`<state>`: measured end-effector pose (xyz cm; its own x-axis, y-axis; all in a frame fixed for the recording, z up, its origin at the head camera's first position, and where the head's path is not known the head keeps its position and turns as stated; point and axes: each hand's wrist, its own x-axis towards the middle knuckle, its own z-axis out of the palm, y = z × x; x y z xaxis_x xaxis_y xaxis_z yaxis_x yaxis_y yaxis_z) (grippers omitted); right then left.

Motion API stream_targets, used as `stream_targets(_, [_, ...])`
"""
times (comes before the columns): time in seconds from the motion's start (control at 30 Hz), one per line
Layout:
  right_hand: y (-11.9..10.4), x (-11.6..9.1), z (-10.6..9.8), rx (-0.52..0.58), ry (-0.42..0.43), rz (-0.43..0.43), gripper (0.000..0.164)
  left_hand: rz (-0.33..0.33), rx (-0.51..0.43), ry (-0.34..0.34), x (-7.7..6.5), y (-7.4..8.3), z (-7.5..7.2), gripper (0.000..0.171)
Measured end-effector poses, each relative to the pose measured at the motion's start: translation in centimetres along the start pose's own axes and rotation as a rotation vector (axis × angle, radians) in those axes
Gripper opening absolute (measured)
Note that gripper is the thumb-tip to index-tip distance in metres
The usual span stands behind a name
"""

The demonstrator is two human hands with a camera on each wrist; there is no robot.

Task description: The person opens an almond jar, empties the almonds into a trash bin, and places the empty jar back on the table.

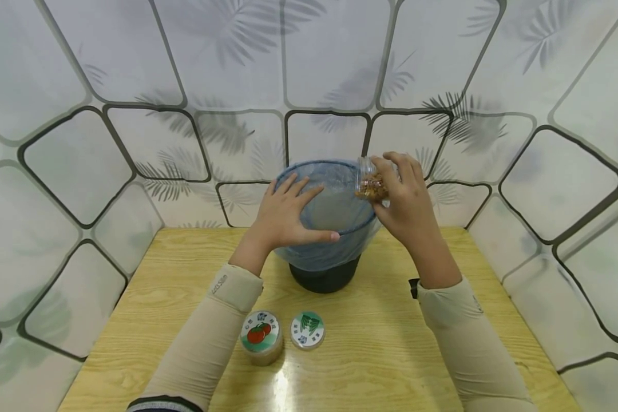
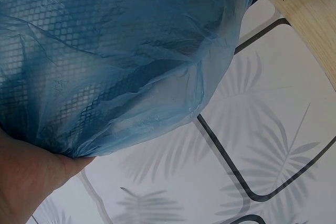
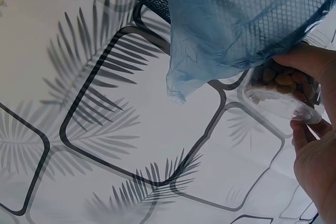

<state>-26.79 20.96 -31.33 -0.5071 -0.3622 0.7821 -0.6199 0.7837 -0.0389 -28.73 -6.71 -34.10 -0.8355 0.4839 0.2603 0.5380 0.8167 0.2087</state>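
A black mesh bin (image 1: 323, 279) lined with a blue plastic bag (image 1: 314, 260) stands on the table. My left hand (image 1: 288, 220) is spread over the bin's near left rim, its fingers extended and its thumb along the front edge. In the left wrist view this hand lies against the blue bag (image 2: 136, 51). My right hand (image 1: 409, 203) grips a clear jar (image 1: 365, 180), tipped on its side at the bin's right rim with its mouth toward the bin. Brown almond-like pieces (image 3: 286, 81) are inside the jar in the right wrist view.
On the wooden table (image 1: 391, 349), nearer me, stands a jar with a tomato picture on its lid (image 1: 261, 335). Beside it lies a round lid with a green plant picture (image 1: 307, 330). A patterned wall covering (image 1: 329, 74) surrounds the table's back and sides.
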Motion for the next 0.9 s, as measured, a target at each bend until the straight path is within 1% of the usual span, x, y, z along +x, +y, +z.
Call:
stream_targets(0.13, [0.02,-0.04,0.13,-0.002,-0.003,-0.002,0.074,-0.003,0.000,0.003,-0.08,0.05,-0.01,0.115])
stream_targets(0.23, [0.05,-0.08,0.21,-0.006,-0.009,-0.001,0.075,-0.004,0.006,0.002,-0.05,0.10,-0.02,0.111])
stream_targets(0.63, [0.16,-0.17,0.48,-0.011,-0.025,-0.024,0.077,-0.009,0.013,-0.004,0.06,0.08,0.07,0.111])
stream_targets(0.9, [0.06,-0.22,0.59,-0.014,-0.020,-0.035,0.074,-0.012,-0.004,0.001,-0.06,0.10,-0.01,0.110])
